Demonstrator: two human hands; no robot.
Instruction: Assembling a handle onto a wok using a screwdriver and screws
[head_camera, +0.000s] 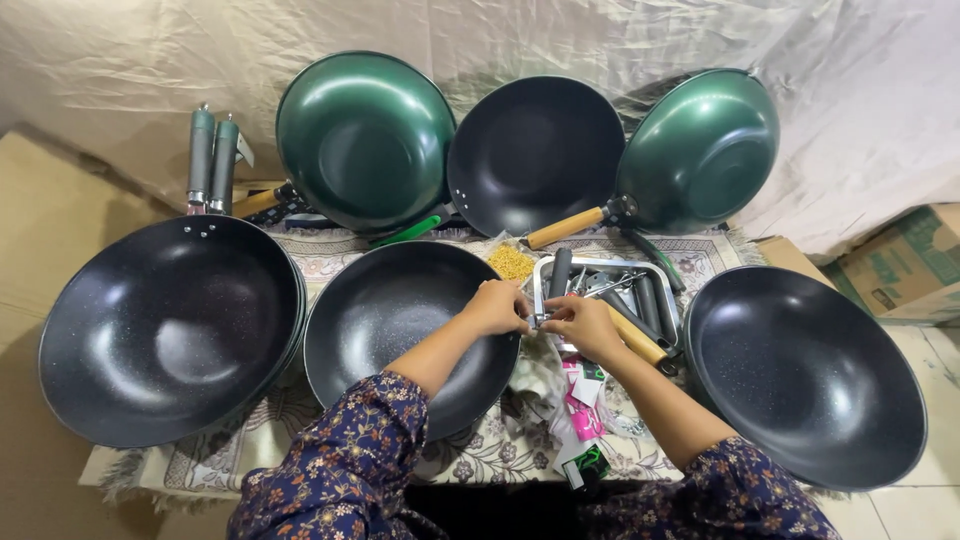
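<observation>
My left hand (497, 306) and my right hand (580, 322) meet at the right rim of the middle black wok (390, 320). Together they pinch a small metal bracket (541, 320) at that rim. The fingers hide most of the bracket. Just behind the hands stands a metal tray (545, 272) that holds several handles, dark grey and wooden, and some loose metal parts. A small pile of yellow screws (511, 262) lies left of the tray.
Large black woks sit at the left (170, 330) and right (805, 375). Two green woks (365, 140) (700, 150) and a black one (535, 155) lean on the draped back wall. Grey handles (212, 160) stand far left, a cardboard box (900, 265) far right, plastic wrappers (582, 420) near me.
</observation>
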